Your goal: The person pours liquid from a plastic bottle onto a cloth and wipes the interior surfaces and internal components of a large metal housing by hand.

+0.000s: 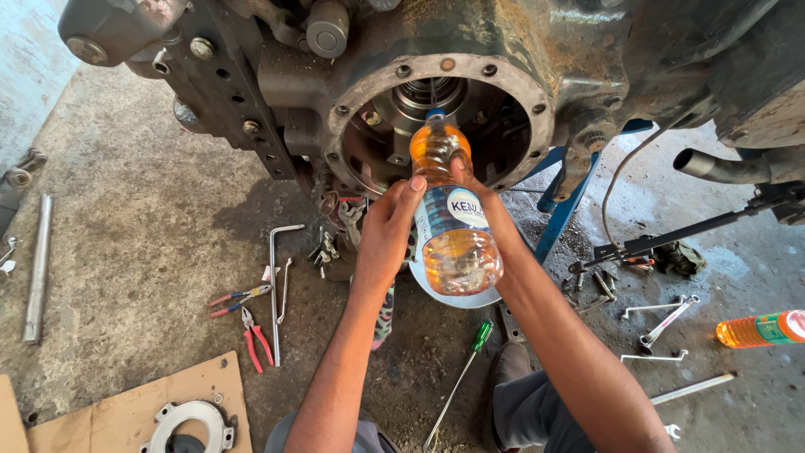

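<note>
Both my hands grip a clear plastic bottle [453, 235] with a blue-and-white label and amber liquid inside. My left hand [387, 231] wraps its left side, thumb on the label. My right hand [485, 201] is mostly hidden behind the bottle. The bottle is tilted, its blue-capped neck pointing into the round opening [503, 126] of a rusty, greasy machine housing [587, 50] ringed with bolts. Gears and a shaft show inside the opening.
On the dirty concrete floor lie red-handled pliers [256, 335], an L-shaped wrench [274, 285], a green-handled screwdriver [470, 361], several spanners [662, 323], a second amber bottle [759, 329], a long metal bar [36, 268], and cardboard [126, 403] with a metal ring part [189, 424]. A blue stand [566, 210] holds the machine.
</note>
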